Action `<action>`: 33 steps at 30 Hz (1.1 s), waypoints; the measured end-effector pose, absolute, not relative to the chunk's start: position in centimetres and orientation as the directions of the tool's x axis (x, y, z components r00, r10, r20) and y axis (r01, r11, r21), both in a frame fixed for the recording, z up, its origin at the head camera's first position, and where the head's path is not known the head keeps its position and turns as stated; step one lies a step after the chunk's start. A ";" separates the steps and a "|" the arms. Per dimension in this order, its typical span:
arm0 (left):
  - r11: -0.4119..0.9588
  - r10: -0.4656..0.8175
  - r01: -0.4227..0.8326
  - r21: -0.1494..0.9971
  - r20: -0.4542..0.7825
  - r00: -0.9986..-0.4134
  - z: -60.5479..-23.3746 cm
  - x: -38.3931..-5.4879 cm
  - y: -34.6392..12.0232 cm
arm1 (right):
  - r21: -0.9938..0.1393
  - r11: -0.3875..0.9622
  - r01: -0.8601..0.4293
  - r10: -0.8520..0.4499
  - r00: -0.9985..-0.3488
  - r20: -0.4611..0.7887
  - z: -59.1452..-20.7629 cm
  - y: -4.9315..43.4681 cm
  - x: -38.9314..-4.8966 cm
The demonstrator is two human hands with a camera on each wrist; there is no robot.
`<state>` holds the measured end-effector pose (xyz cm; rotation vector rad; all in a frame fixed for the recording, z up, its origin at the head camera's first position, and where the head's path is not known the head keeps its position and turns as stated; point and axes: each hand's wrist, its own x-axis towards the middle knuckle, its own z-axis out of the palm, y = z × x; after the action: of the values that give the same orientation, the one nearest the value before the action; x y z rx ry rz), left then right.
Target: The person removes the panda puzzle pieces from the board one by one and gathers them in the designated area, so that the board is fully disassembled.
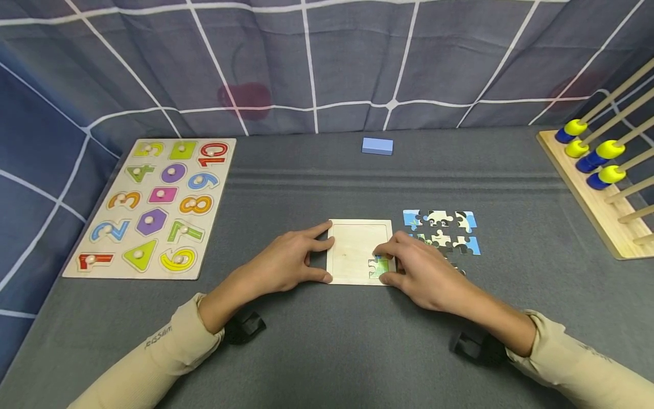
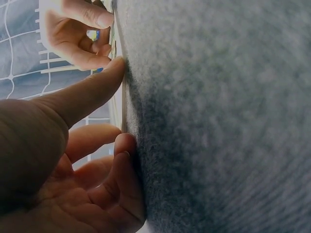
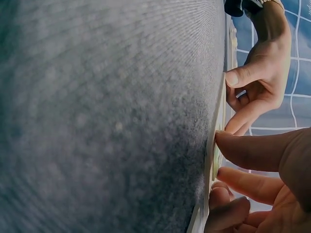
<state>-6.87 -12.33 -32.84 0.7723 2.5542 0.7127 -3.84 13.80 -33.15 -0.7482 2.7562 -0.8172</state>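
Observation:
A square wooden puzzle board (image 1: 352, 241) with a raised rim lies on the table. My left hand (image 1: 291, 258) is spread along its left edge, thumb at the near corner and fingertips further up; the left wrist view shows the thumb (image 2: 92, 97) stretched out to the edge. In the board's near right corner is a green jigsaw piece (image 1: 379, 267). My right hand (image 1: 426, 272) pinches around this piece with bent index finger and thumb, covering part of it. Further jigsaw pieces (image 1: 440, 218), with black, white and blue print, lie beside the board, some hidden behind the right hand.
On the left lies a wooden number and shape board (image 1: 191, 173) with knobbed pieces. A blue block (image 1: 377, 146) sits near the back. At right stands a wooden rack (image 1: 587, 196) with rods and yellow and blue beads. A checked curtain (image 1: 276, 62) hangs behind the table.

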 end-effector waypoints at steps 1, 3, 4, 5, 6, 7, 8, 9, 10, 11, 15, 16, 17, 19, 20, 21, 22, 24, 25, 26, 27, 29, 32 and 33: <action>0.721 0.594 0.401 0.565 -0.206 -0.777 -32.8 -6.9 -12.3 | -0.551 0.724 -0.416 -0.508 -0.861 -0.017 -33.1 13.8 -3.8; 0.721 0.594 0.398 0.567 -0.210 -0.777 -32.8 -6.9 -12.3 | -0.551 0.725 -0.413 -0.500 -0.866 -0.008 -33.2 13.8 -3.8; 0.721 0.594 0.397 0.569 -0.212 -0.776 -32.8 -6.9 -12.3 | -0.552 0.725 -0.412 -0.496 -0.868 -0.003 -33.2 13.8 -3.8; 0.721 0.594 0.396 0.569 -0.214 -0.775 -32.7 -7.0 -12.2 | -0.552 0.724 -0.413 -0.493 -0.870 0.003 -33.2 13.8 -3.8; 0.720 0.595 0.396 0.569 -0.215 -0.774 -32.7 -7.0 -12.2 | -0.553 0.723 -0.413 -0.491 -0.871 0.009 -33.2 13.8 -3.8; 0.720 0.596 0.396 0.570 -0.215 -0.774 -32.7 -7.0 -12.2 | -0.555 0.722 -0.414 -0.488 -0.873 0.015 -33.2 13.8 -3.7; 0.719 0.597 0.396 0.571 -0.215 -0.773 -32.7 -7.0 -12.2 | -0.556 0.721 -0.413 -0.486 -0.874 0.019 -33.3 13.8 -3.7; 0.719 0.597 0.397 0.571 -0.215 -0.773 -32.7 -7.0 -12.2 | -0.560 0.718 -0.413 -0.485 -0.874 0.023 -33.3 13.9 -3.7; 0.718 0.598 0.398 0.572 -0.214 -0.772 -32.7 -7.0 -12.2 | -0.566 0.714 -0.412 -0.483 -0.875 0.028 -33.3 13.9 -3.7; 0.717 0.599 0.399 0.572 -0.213 -0.772 -32.7 -7.0 -12.2 | -0.574 0.709 -0.411 -0.482 -0.876 0.032 -33.3 13.9 -3.8; 0.715 0.601 0.403 0.571 -0.207 -0.772 -32.7 -7.0 -12.2 | -0.624 0.675 -0.393 -0.471 -0.881 0.045 -33.3 14.0 -4.1; 0.714 0.601 0.405 0.571 -0.204 -0.773 -32.7 -6.9 -12.2 | -0.640 0.665 -0.385 -0.470 -0.881 0.042 -33.2 14.1 -4.2; 0.714 0.601 0.406 0.570 -0.202 -0.773 -32.7 -6.9 -12.2 | -0.658 0.653 -0.374 -0.470 -0.882 0.035 -33.2 14.1 -4.3; 0.713 0.602 0.409 0.570 -0.198 -0.774 -32.7 -6.9 -12.2 | -0.689 0.633 -0.351 -0.472 -0.882 0.016 -33.2 14.1 -4.5; 0.712 0.602 0.409 0.570 -0.197 -0.774 -32.7 -6.9 -12.2 | -0.699 0.627 -0.343 -0.474 -0.880 0.006 -33.2 14.1 -4.5; 0.712 0.601 0.408 0.571 -0.197 -0.774 -32.8 -6.9 -12.2 | -0.708 0.623 -0.334 -0.476 -0.879 -0.004 -33.2 14.1 -4.5; 0.712 0.601 0.406 0.573 -0.198 -0.774 -32.8 -6.9 -12.2 | -0.714 0.619 -0.326 -0.478 -0.878 -0.013 -33.2 14.1 -4.6; 0.713 0.600 0.403 0.574 -0.202 -0.774 -32.8 -6.9 -12.2 | -0.726 0.610 -0.318 -0.481 -0.876 -0.021 -33.2 14.2 -4.6; 0.714 0.599 0.401 0.574 -0.204 -0.774 -32.7 -6.9 -12.2 | -0.733 0.603 -0.316 -0.484 -0.875 -0.021 -33.2 14.2 -4.6; 0.714 0.599 0.400 0.574 -0.205 -0.774 -32.7 -6.9 -12.2 | -0.739 0.596 -0.315 -0.486 -0.874 -0.020 -33.2 14.2 -4.6; 0.714 0.599 0.400 0.574 -0.205 -0.774 -32.7 -6.9 -12.3 | -0.747 0.586 -0.312 -0.489 -0.872 -0.019 -33.2 14.3 -4.6; 0.715 0.598 0.400 0.574 -0.205 -0.775 -32.7 -6.8 -12.3 | -0.764 0.566 -0.310 -0.496 -0.868 -0.015 -33.2 14.3 -4.6; 0.712 0.598 0.399 0.578 -0.202 -0.775 -32.7 -6.8 -12.3 | -0.784 0.541 -0.305 -0.500 -0.866 -0.008 -33.2 14.3 -4.5; 0.711 0.598 0.398 0.580 -0.201 -0.776 -32.7 -6.8 -12.3 | -0.791 0.533 -0.302 -0.500 -0.866 -0.007 -33.2 14.3 -4.5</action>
<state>-6.83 -12.33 -32.75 0.7728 2.5422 0.7368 -4.53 14.33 -33.22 -0.6760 2.5402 -1.2427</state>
